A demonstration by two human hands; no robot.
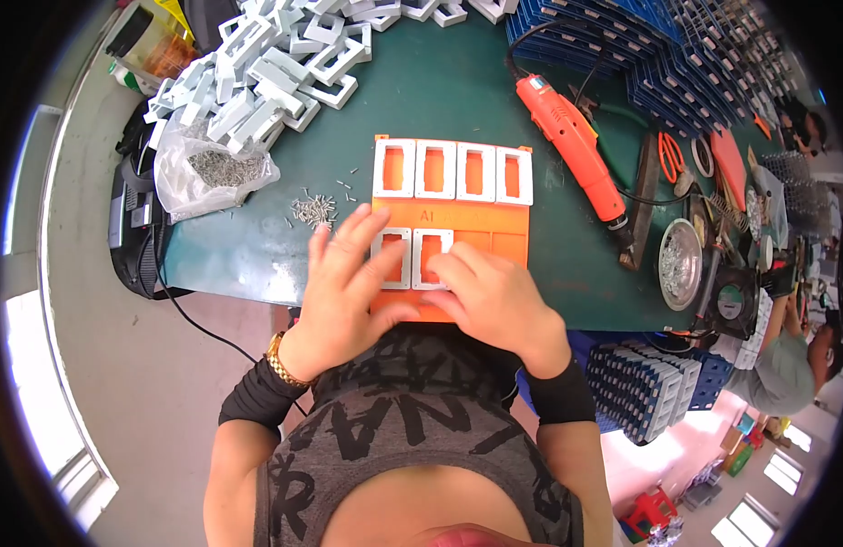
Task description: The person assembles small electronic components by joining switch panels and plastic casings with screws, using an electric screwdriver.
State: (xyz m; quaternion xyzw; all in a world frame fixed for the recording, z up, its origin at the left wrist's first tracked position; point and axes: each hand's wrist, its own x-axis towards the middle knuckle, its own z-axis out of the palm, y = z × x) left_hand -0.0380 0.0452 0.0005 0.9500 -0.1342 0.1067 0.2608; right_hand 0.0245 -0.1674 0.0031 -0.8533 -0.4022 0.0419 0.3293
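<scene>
An orange fixture board (453,215) lies in front of me on the green table. Across its far edge stands a row of several white rectangular frames (436,194). Two more sit side by side in the nearer row: a left frame (402,236) and a right frame (432,233). My left hand (339,283), fingers spread, hovers over or touches the left frame; contact is unclear. My right hand (494,296) has its fingers bent and thumb closed at the right frame's right side. Small screws (314,211) lie loose left of the board.
Loose white frames (267,82) are heaped at the far left, above a plastic bag of screws (223,169). A red electric screwdriver (572,141) lies at right, near a round dish of small parts (679,264). Blue racks (604,46) are stacked at far right. Another person (786,374) is at right.
</scene>
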